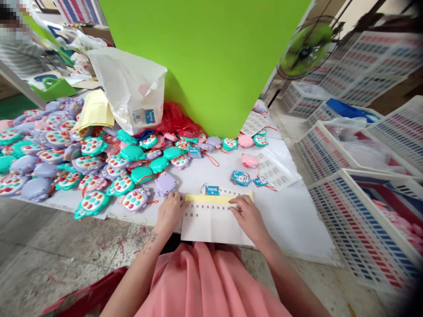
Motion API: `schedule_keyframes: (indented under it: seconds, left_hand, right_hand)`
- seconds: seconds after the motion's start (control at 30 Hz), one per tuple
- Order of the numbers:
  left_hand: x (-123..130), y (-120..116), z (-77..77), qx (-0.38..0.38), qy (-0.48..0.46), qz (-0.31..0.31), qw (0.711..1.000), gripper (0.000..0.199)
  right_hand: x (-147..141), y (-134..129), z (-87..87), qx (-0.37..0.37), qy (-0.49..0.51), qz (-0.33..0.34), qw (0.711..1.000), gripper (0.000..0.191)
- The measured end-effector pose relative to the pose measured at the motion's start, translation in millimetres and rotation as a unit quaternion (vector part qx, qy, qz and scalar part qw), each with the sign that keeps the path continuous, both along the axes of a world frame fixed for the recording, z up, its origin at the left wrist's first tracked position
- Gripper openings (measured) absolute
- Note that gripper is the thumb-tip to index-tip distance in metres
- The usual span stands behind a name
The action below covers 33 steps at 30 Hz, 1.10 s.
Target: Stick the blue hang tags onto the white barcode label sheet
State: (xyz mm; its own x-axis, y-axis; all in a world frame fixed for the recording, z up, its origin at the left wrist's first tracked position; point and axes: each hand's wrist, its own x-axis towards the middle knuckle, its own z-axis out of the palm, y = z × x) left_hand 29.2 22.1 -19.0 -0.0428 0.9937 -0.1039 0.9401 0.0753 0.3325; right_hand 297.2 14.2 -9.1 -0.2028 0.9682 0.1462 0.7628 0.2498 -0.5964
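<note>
Left grip (171,212): fingers curled down on the left end of the paper sheet, hand partly closed; cannot tell whether it pinches the paper

Right grip (247,215): fingers bent over the yellow strip, hand partly closed; cannot tell whether it has hold

Paper sheet (211,224): white, with rows of small perforations, lying between both grips and under their fingers, at the near edge of the counter (294,224)

Yellow strip (218,199): along the sheet's far edge

Just beyond the sheet: a blue TOYS card (212,190), touching it

Near the left grip: a lilac turtle toy (165,184) just beyond it, and a button toy (135,199) to its left

Right of the sheet: blue tag cards (240,178), apart from the right grip

Far left: turtle-shaped toys (46,154), heaped on the counter

Right side: white plastic crates (360,229), on the floor (66,237)

Lap: pink garment (198,281), below both grips
</note>
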Motion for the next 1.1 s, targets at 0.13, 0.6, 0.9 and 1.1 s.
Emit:
schedule_keyframes:
  seconds: [0.13, 0.6, 0.9, 1.1]
  left_hand:
    - [5, 1, 2.2, -0.028, -0.025, -0.021, 0.999, 0.012]
    - [7, -1, -4.1, -0.034, -0.178, -0.008, 0.983, 0.014]
    - [5, -12, -16.2, -0.011, -0.419, 0.053, 0.906, 0.024]
    - [5, -25, -14.5, -0.043, -0.450, 0.021, 0.892, 0.030]
  right_hand:
    - [28, -8, -7.0, -0.012, 0.001, -0.062, 0.998, 0.020]
    - [57, -16, -26.5, -0.072, -0.008, -0.184, 0.980, 0.039]
    - [59, -18, -34.4, -0.090, 0.115, -0.192, 0.971, 0.039]
    - [57, -18, -28.8, -0.113, 0.210, -0.191, 0.952, 0.031]
